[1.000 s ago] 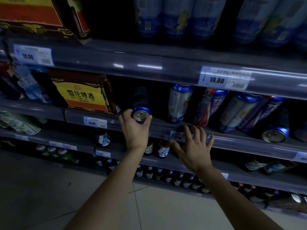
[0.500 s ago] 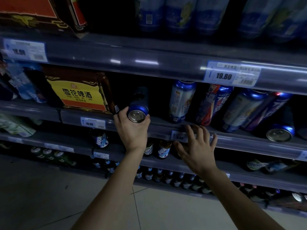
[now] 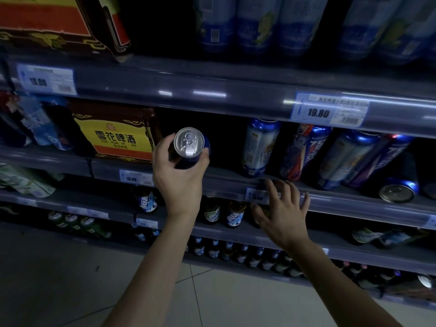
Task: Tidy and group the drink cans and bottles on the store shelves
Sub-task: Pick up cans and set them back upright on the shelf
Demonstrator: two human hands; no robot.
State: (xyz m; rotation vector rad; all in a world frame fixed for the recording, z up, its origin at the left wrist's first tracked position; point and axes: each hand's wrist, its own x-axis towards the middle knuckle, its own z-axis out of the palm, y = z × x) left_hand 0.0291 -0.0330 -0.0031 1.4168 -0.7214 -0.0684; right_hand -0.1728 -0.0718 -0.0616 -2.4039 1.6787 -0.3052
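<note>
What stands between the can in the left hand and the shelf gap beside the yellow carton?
Nothing visible: the can in the left hand is right before the gap, between the yellow carton and a standing blue can. Deeper inside is too dark.

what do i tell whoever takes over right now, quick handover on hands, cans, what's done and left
Left hand grips a blue can, lid toward the camera, in front of the gap on the middle shelf beside the yellow carton.
Right hand open, fingers spread at that shelf's front rail.
Done: one can in hand.
Left: stand it with the can row to the right, straighten the leaning cans, and right the fallen can at the far end.
</note>
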